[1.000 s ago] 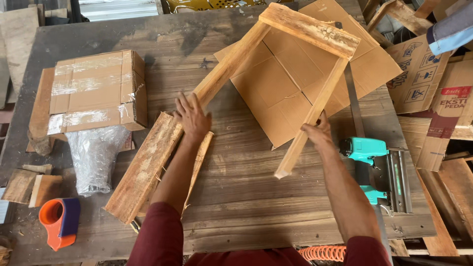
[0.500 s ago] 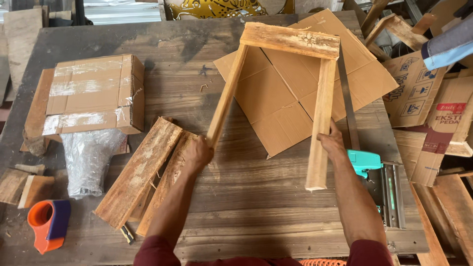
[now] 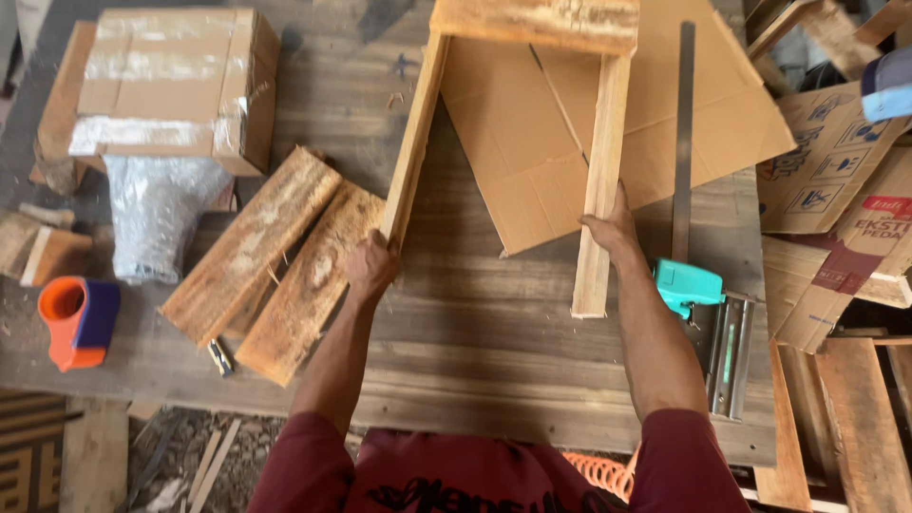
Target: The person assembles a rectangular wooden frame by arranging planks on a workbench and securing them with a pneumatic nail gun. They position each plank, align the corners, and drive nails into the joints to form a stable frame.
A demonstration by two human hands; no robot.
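Left hand (image 3: pixel 370 268) closed on frame (image 3: pixel 532 27) leg end; right hand (image 3: pixel 610 228) grips other leg. Joints may rack; nail gun (image 3: pixel 708 318) near bench's right edge could get knocked.

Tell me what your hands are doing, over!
Left hand grips the wooden frame by its left leg. Right hand grips the right leg. Frame lies over cardboard; planks beside it.

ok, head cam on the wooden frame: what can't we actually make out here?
- Wooden frame: head view, the picture's top edge cuts off the crosspiece, so its joints are unreadable.
- Left hand: its fingers wrap the left leg's end; the grip and end face are hidden.
- Nail gun: the forearm partly covers its teal body.
- Small metal piece by the planks: too small to identify.
- Bag: contents blurred.
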